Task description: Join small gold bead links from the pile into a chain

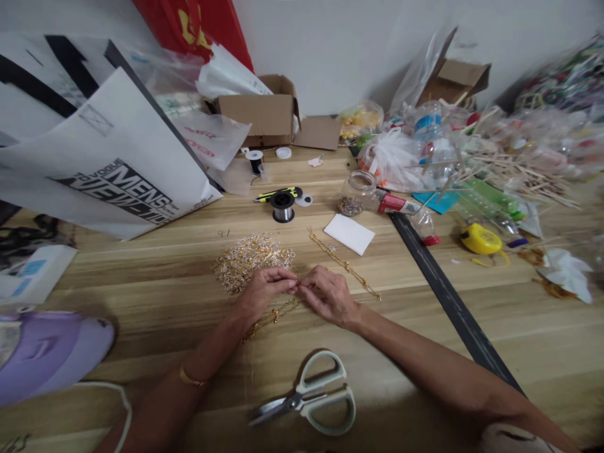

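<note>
Fingertips of my left hand (264,290) and my right hand (329,294) meet in a pinch above the table, both closed. Between them is something tiny, too small to name. A gold chain with small beads (276,313) lies just below the fingers, partly behind my left wrist; whether it connects to the pinched piece I cannot tell. Touching or right behind my left hand is a heap of gold and clear jewelry pieces (250,255). Another gold chain (346,265) stretches diagonally beyond my right hand. Nearer me lie scissors with pale handles (325,393), blades slightly apart.
Behind the heap stand a wire spool (283,209) and a yellow-black cutter (271,194). A folded white paper (349,233), a jar (358,192), a black strip (438,299) and a yellow tape measure (480,239) sit to the right. A white bag (104,151) fills the left.
</note>
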The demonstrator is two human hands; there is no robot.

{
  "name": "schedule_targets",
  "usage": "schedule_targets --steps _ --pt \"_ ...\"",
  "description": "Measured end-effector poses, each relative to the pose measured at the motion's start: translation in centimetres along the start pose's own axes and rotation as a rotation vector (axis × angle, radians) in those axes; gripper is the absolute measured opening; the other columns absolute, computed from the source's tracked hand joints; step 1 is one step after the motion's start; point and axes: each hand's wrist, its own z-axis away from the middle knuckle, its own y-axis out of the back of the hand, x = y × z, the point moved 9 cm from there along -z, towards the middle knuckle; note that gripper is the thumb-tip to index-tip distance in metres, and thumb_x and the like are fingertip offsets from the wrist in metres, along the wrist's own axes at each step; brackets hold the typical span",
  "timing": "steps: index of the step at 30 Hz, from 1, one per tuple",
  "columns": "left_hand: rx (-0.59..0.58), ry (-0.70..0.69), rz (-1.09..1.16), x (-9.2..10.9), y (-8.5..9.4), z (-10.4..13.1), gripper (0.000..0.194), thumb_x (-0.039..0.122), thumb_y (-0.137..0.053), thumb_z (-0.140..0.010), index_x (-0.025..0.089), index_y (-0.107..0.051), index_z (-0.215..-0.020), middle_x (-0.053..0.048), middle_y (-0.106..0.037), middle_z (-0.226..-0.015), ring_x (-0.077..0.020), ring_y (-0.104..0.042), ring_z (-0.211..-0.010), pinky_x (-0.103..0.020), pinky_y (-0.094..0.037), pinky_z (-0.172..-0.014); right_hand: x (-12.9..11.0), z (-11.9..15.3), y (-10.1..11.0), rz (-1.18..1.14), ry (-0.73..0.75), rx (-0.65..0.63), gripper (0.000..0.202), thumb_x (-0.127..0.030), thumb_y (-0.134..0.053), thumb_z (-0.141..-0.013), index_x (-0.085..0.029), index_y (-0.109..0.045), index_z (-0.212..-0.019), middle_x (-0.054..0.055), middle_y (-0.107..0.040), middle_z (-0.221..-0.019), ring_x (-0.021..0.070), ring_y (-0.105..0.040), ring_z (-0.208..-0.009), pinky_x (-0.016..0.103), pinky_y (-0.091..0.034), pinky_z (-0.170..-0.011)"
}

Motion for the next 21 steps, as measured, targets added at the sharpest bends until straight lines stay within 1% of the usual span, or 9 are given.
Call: schedule_targets --steps 7,12,21 --pt "-0.009 0.002 -0.016 -0.10 -0.03 -0.08 0.015 0.021 -0.076 -0.057 0.013 -0.070 -0.068 -0.002 -0.068 -0.061 -0.0131 -0.061 -0.059 -0.025 -0.048 -0.064 -0.03 -0.11 0.07 -0.005 -0.009 -0.004 0.001 -0.019 -0.052 -0.086 -0.019 -0.053 -0.086 0.004 -0.060 -0.077 0.0138 -0.056 -0.068 0.025 -0.044 -0.061" --pt "-0.029 -0.016 -0.007 -0.18 -0.07 -0.07 0.014 0.021 -0.075 -0.059 0.013 -0.070 -0.070 -0.002 -0.069 -0.064 -0.0129 -0.062 -0.061 -0.025 -0.048 -0.065 0.02 -0.07 -0.04 0.004 -0.015 -0.010 0.003 -0.020 -0.051 -0.086 -0.019 -0.054 -0.086 0.004 -0.060 -0.077 0.0139 -0.056 -0.068 0.025 -0.044 -0.061" --pt "-0.042 -0.028 -0.009 0.14 -0.27 0.02 0.014 0.020 -0.075 -0.060 0.013 -0.070 -0.071 -0.002 -0.069 -0.063 -0.0121 -0.062 -0.060 -0.024 -0.048 -0.064 0.21 0.02 -0.21 -0.001 -0.026 -0.024 0.003 -0.020 -0.052 -0.086 -0.019 -0.054 -0.086 0.004 -0.059 -0.077 0.0135 -0.055 -0.068 0.025 -0.044 -0.061"
